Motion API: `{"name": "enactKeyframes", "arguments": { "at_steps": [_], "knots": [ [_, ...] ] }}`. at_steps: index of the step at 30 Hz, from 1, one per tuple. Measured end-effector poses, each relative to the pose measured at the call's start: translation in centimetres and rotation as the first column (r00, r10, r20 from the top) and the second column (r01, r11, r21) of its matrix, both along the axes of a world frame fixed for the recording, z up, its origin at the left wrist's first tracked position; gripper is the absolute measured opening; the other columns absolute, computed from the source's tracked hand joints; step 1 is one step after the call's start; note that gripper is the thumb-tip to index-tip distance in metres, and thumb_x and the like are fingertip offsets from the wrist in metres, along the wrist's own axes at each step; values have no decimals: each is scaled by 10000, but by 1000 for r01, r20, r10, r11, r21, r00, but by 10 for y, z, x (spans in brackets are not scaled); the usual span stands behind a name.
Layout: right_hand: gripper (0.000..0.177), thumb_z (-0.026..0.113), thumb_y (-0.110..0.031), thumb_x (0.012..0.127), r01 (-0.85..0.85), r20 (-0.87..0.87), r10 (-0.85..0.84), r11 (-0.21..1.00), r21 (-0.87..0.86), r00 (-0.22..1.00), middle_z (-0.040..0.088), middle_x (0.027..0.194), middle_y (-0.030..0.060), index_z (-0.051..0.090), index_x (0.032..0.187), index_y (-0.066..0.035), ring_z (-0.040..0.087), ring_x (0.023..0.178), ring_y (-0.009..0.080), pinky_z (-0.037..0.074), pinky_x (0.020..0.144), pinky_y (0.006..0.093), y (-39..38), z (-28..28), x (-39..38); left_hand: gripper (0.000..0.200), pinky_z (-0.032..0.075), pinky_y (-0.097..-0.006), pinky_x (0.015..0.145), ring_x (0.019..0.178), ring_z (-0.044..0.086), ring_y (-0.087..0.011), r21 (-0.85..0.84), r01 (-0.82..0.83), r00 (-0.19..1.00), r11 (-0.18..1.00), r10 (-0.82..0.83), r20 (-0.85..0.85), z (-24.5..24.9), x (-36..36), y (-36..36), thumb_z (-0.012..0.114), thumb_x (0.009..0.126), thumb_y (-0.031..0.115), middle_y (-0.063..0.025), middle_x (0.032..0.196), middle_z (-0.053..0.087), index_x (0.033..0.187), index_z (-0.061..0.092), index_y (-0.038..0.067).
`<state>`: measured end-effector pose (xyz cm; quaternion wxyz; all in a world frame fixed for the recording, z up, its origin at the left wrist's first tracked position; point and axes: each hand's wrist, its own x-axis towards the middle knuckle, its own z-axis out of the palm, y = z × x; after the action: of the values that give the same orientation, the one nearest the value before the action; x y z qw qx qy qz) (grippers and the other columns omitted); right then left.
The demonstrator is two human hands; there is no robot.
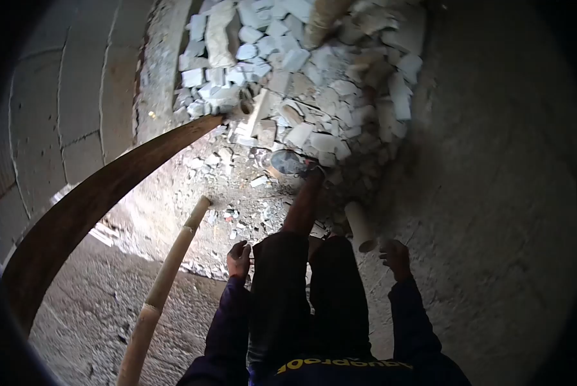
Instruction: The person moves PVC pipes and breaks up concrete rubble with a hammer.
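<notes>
My left hand (239, 260) hangs beside my left thigh, its fingers loosely bent and nothing visible in it. A bamboo pole (166, 280) slants upward to the left of that hand, apart from it. On the other side, my right hand (396, 258) is held out with slightly curled, parted fingers and no object in it. Nearest to it is a short pale pipe-like piece (359, 226) with a hollow end, not touched by the fingers. One shoe (291, 163) of mine stands at the lower edge of a heap of broken white rubble (301, 96).
A curved wooden plank (108, 170) crosses the left side toward the rubble. Block walling (79, 96) rises at the upper left. Another thick round pole (324, 22) stands in the heap. Rough grey surface (494, 193) spreads along the right.
</notes>
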<state>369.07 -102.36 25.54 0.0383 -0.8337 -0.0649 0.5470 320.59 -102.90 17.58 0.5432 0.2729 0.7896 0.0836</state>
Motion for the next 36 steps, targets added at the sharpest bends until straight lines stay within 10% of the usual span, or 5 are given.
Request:
{"name": "enactKeyframes", "arguments": {
  "at_steps": [12,17,19,33,36],
  "knots": [
    [294,607,-280,855,-11,295,-12,997,77,955,704,861,174,695,925,-9,679,841,337,523,775,443,-316,28,-95,466,511,-325,824,909,652,-249,16,188,980,982,-189,66,89,-79,-106,644,912,326,-165,1028,686,1182,618,-54],
    [218,614,-263,880,553,37,-553,833,13,832,689,777,113,677,926,-59,671,662,211,538,564,353,-382,74,-137,447,494,-319,717,857,639,-199,-105,221,974,970,-213,81,135,-111,-141,659,897,355,-122,1018,690,1177,633,8],
    [192,632,-267,889,277,44,-288,946,170,957,680,754,70,677,944,-89,645,604,154,517,500,324,-413,71,-159,414,435,-285,630,805,614,-144,-241,105,994,965,-101,28,140,-121,-149,658,893,365,-67,958,692,1183,634,71],
    [261,700,-327,868,953,-382,-892,293,-77,244,673,758,72,669,959,-84,628,543,165,483,429,312,-514,95,-329,338,538,-293,642,726,656,-168,96,452,891,887,-454,-2,170,-163,-69,664,892,251,-121,847,690,1047,670,-49],
    [287,672,-311,890,863,-191,-848,505,-10,494,680,822,96,634,1060,-82,650,634,190,515,508,325,-463,126,-321,366,530,-288,660,731,654,-162,126,480,871,868,-489,52,176,-150,-62,685,875,254,-114,842,688,1071,665,-54]
  ]
}}
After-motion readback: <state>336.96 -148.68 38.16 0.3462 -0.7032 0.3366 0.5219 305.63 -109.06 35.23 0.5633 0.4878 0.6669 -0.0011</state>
